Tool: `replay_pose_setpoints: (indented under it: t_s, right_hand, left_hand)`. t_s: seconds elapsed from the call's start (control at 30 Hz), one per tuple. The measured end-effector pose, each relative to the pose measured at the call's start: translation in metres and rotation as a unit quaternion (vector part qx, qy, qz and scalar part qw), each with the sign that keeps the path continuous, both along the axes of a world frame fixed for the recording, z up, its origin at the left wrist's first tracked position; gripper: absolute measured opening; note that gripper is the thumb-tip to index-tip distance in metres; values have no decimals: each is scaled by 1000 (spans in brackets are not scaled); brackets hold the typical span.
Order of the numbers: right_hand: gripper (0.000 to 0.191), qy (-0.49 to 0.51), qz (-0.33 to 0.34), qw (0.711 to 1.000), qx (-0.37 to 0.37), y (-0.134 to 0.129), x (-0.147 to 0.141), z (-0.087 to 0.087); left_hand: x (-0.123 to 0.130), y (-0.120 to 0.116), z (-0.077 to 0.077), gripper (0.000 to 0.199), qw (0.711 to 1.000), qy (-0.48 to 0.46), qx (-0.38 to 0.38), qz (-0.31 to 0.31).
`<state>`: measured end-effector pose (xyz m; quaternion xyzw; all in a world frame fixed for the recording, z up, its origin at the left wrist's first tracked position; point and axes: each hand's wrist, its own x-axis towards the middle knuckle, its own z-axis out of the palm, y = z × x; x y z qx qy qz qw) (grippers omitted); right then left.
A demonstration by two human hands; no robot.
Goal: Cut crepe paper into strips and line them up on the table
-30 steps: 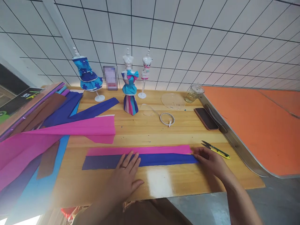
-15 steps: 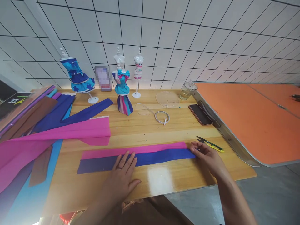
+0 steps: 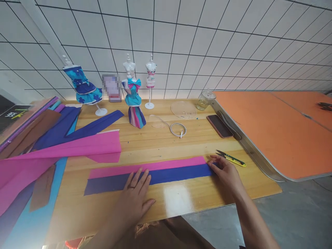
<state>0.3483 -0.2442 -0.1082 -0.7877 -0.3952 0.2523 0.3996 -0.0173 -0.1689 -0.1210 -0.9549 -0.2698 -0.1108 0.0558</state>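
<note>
A long blue strip (image 3: 178, 175) of thin, crepe-paper-like material lies across the front of the table, overlapping the lower edge of a pink strip (image 3: 176, 163). My left hand (image 3: 136, 193) rests flat on the blue strip left of its middle, fingers spread. At the far right end my right hand (image 3: 225, 172) pinches the blue strip's end between thumb and fingers; the fingertips partly cover that end. Just behind my right hand are yellow-handled thread snips (image 3: 231, 158), lying on the tabletop.
Pink sheets (image 3: 103, 144), blue pieces (image 3: 57, 128) and brown pieces pile up on the left. At the back stand small dress forms (image 3: 133, 93), a glass jar (image 3: 204, 100) and a clear disc (image 3: 183, 110). A tape roll (image 3: 178, 130) and phone (image 3: 220, 126) lie nearer. An orange surface (image 3: 269, 131) borders the right.
The whole view has shifted slightly. The right end of the blue strip lies a little straighter under my right hand; my left hand stays in place on it.
</note>
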Motion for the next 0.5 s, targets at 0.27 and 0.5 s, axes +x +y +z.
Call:
replay_pose_setpoints:
  t_s: [0.27, 0.5]
  right_hand:
    - [49, -40, 4, 999, 15, 2, -1, -9]
    - [41, -119, 22, 993, -12, 2, 1, -11]
  left_hand:
    - [-1, 0, -2, 62, 1000, 11, -7, 1]
    - [-1, -1, -3, 63, 1000, 13, -6, 6]
